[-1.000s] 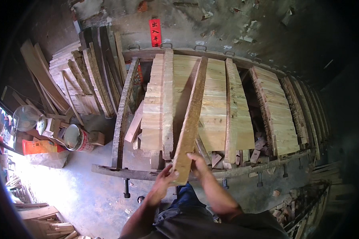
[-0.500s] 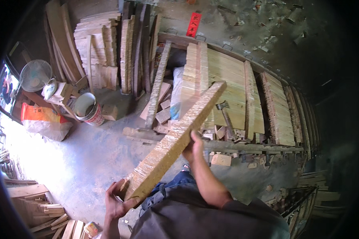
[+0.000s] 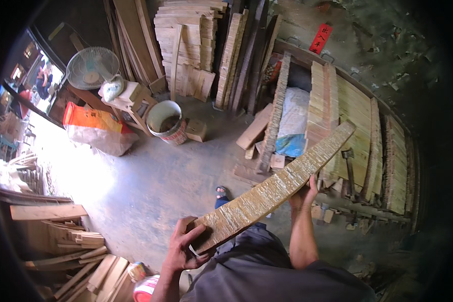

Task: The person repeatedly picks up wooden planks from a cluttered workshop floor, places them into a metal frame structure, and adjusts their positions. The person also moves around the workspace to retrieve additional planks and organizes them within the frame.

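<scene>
I hold a long, rough pale wooden plank (image 3: 274, 190) slantwise in front of me, its far end up at the right. My left hand (image 3: 183, 248) grips its near end at the lower left. My right hand (image 3: 304, 194) supports it from below around the middle. Past the plank, a rack of stacked planks (image 3: 360, 116) stands on edge at the right. My dark trousers and one sandalled foot (image 3: 221, 193) show below.
A white bucket (image 3: 166, 121), an orange-and-white sack (image 3: 96, 128) and a fan (image 3: 90, 67) stand at the left. Boards (image 3: 186, 45) lean against the back wall. Loose offcuts (image 3: 75, 241) lie at the lower left. Bare concrete floor (image 3: 151, 181) spreads between.
I have turned left from the plank rack, carrying the plank off it. My left hand slid to the near end and the plank now lies lower across my body.
</scene>
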